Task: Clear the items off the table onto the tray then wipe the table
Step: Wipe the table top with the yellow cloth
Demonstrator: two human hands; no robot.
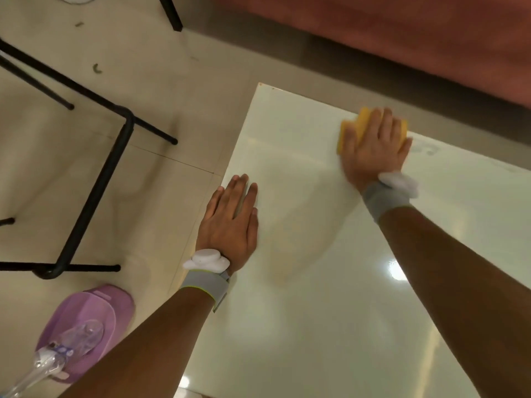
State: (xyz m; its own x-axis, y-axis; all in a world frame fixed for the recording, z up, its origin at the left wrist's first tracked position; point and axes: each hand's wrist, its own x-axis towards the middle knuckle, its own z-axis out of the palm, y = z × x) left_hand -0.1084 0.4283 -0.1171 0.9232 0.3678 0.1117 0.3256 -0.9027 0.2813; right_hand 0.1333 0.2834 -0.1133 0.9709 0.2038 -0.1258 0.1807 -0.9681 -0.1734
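The glossy white table [330, 282] fills the right half of the head view. My right hand [373, 147] presses flat on a yellow sponge [357, 126] near the table's far edge; the hand covers most of the sponge. My left hand [230, 222] lies flat, fingers together, on the table's left edge and holds nothing. Down at the lower left sits a purple tray [97, 317] with a clear plastic bottle [57, 354] lying on it.
Black metal chair legs [94, 182] stand on the beige tiled floor [71, 139] to the left of the table. A reddish-brown wall [402, 38] runs along behind the table's far edge. A light reflects off the tabletop at the right.
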